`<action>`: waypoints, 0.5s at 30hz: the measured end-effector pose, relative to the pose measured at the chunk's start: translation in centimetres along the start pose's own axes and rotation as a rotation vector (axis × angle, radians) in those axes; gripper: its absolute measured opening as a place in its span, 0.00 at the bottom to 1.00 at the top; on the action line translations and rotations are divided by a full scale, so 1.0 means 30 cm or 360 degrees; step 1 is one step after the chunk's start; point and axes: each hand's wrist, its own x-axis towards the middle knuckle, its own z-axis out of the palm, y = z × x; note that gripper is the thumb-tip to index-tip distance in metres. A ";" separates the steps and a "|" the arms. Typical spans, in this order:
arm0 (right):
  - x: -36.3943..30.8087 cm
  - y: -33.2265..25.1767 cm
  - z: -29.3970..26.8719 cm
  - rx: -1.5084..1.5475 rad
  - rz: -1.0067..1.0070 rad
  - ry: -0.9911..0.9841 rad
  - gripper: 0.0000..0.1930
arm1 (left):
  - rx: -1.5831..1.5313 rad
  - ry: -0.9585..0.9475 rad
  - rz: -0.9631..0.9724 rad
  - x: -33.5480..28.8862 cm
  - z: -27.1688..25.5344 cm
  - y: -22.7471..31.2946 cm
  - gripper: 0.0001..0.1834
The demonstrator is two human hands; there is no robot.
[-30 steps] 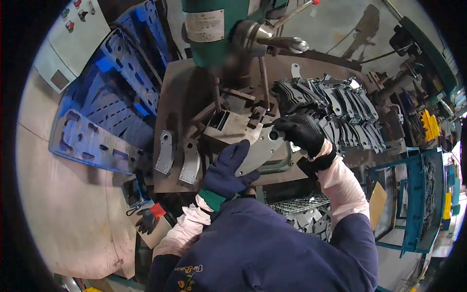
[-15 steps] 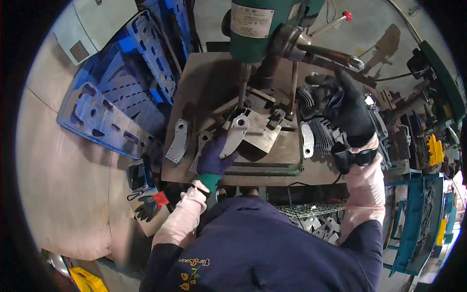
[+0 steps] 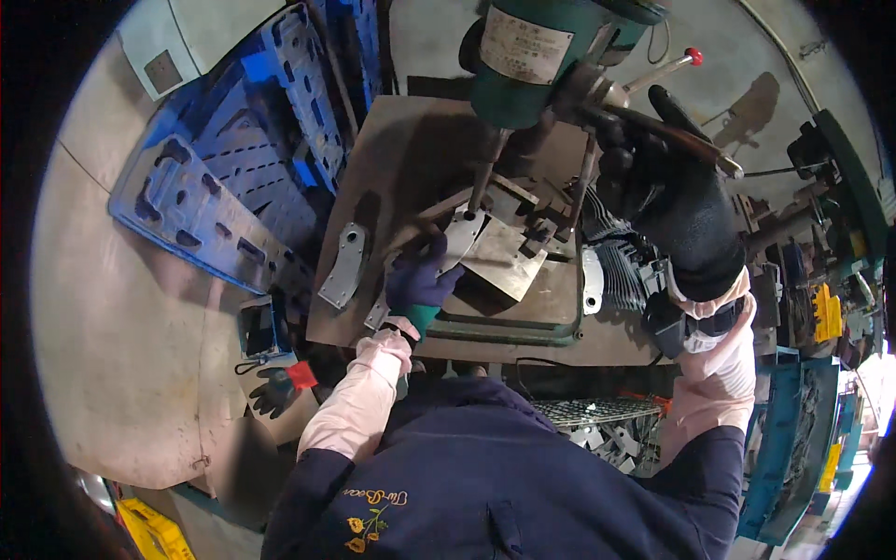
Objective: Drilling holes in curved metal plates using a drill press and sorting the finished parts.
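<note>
A curved grey metal plate (image 3: 461,235) is held near its lower end by the left hand (image 3: 422,273), in a dark blue glove, fingers bent in around it so there's not much of a gap left; the exact finger placement under the plate can't be made out. The plate's upper end, the one with the hole, is tucked right below the spindle (image 3: 487,173) of a green drill press (image 3: 523,61), with the plate lying tilted along the left side of a metal block (image 3: 507,257). The right hand (image 3: 677,219), black glove on that one, is up by the long feed lever (image 3: 686,142), which is seen crossing in front of it, one finger poking up past the lever and the rest curled below. Whether the lever is actually gripped can't be told, tbh. On the brown table (image 3: 607,353), another plate (image 3: 345,266) is laid out to the left, and a third plate (image 3: 377,313) is partly covered by the left hand. To the right, a big stack of plates (image 3: 621,271) is partly hidden behind the right hand, with a single loose plate (image 3: 592,280) beside it. Blue pallets (image 3: 201,210) are propped up on the far left, and a wire basket (image 3: 597,409) can be seen below the table edge.
</note>
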 end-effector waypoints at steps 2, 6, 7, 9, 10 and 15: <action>0.002 -0.009 0.029 -0.0271 -0.0110 -0.0096 0.20 | 0.0001 -0.0004 0.0010 0.001 0.042 -0.031 0.34; 0.012 0.011 -0.036 0.0647 0.0137 -0.0278 0.19 | 0.0249 -0.0044 0.0036 0.018 0.013 0.029 0.35; 0.017 0.011 -0.048 0.0957 0.0251 -0.0307 0.18 | 0.0296 -0.0059 0.0017 0.014 0.017 0.021 0.35; 0.035 0.011 -0.063 0.1441 0.0503 -0.0304 0.16 | 0.0347 -0.0114 -0.0011 0.015 0.009 0.029 0.35; 0.040 0.020 -0.071 0.1496 0.0487 -0.0348 0.16 | 0.0351 -0.0154 -0.0018 0.020 -0.007 0.042 0.36; 0.049 0.021 -0.058 0.1507 0.0465 -0.0431 0.15 | 0.0346 -0.0183 -0.0010 0.022 -0.021 0.045 0.37</action>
